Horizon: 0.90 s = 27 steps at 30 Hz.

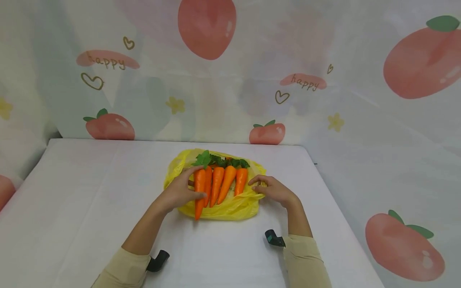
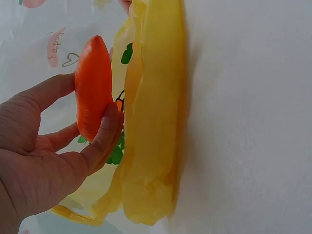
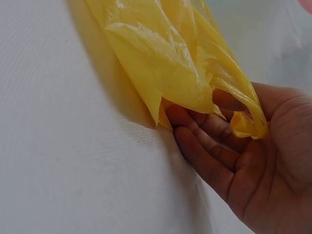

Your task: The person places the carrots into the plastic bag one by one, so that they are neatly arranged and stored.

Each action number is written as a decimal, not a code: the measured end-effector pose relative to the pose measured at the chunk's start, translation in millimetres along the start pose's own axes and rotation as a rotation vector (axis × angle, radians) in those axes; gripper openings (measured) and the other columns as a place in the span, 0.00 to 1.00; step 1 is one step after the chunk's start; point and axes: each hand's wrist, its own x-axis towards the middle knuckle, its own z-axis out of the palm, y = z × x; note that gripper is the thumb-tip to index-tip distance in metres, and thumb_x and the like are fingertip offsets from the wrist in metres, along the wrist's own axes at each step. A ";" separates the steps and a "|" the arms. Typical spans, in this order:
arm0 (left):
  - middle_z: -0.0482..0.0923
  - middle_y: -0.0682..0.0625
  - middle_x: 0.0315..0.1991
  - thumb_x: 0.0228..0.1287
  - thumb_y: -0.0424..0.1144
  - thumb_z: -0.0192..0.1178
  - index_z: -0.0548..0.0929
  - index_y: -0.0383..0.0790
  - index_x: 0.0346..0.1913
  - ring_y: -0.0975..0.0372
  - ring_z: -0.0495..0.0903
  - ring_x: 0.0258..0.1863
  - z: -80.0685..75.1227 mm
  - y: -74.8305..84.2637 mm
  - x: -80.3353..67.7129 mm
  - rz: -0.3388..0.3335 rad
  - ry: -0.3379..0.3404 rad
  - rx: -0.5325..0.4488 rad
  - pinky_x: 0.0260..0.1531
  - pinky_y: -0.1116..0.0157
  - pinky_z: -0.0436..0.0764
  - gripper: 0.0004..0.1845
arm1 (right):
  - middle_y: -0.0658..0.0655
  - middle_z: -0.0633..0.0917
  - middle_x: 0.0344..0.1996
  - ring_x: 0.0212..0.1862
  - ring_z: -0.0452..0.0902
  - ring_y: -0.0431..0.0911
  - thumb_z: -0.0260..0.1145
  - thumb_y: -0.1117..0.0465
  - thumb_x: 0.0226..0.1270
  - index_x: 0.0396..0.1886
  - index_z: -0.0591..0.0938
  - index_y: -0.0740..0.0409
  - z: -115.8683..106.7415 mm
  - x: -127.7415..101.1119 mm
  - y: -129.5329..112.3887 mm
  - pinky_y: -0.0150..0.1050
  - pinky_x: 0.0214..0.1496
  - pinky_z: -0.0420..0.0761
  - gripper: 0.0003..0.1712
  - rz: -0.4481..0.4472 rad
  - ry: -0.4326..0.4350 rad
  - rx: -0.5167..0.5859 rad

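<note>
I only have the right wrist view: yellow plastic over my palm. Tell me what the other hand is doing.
Observer: The left hand grips the leftmost carrot, thumb and fingers around it.
Operator: Give me the carrot count.
Observer: Four carrots show in the head view, side by side on the yellow bag, their green tops pointing away from the person.
Operator: Report where my hand sits.
Observer: The right hand is at the bag's right edge, plastic in its fingers.
</note>
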 end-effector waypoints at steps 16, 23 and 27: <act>0.72 0.37 0.64 0.67 0.38 0.71 0.56 0.56 0.82 0.46 0.77 0.54 -4.5 -11.7 19.9 -0.075 -0.003 0.045 0.52 0.49 0.80 0.46 | 0.59 0.79 0.42 0.47 0.72 0.54 0.59 0.61 0.79 0.55 0.84 0.57 -0.9 0.4 0.1 0.44 0.48 0.77 0.12 -0.010 -0.011 0.010; 0.60 0.36 0.75 0.70 0.38 0.68 0.54 0.50 0.83 0.43 0.73 0.61 -9.2 -18.4 24.5 -0.059 -0.012 -0.006 0.58 0.46 0.77 0.45 | 0.59 0.78 0.42 0.47 0.73 0.55 0.60 0.61 0.78 0.54 0.84 0.57 0.6 1.0 0.9 0.44 0.48 0.78 0.12 -0.014 -0.013 0.020; 0.56 0.35 0.77 0.72 0.39 0.66 0.52 0.52 0.83 0.39 0.69 0.66 -9.5 -18.5 27.3 -0.066 -0.006 -0.005 0.64 0.40 0.70 0.45 | 0.59 0.78 0.42 0.46 0.73 0.55 0.60 0.61 0.79 0.55 0.84 0.56 1.0 1.6 1.9 0.44 0.48 0.77 0.12 -0.014 -0.007 0.011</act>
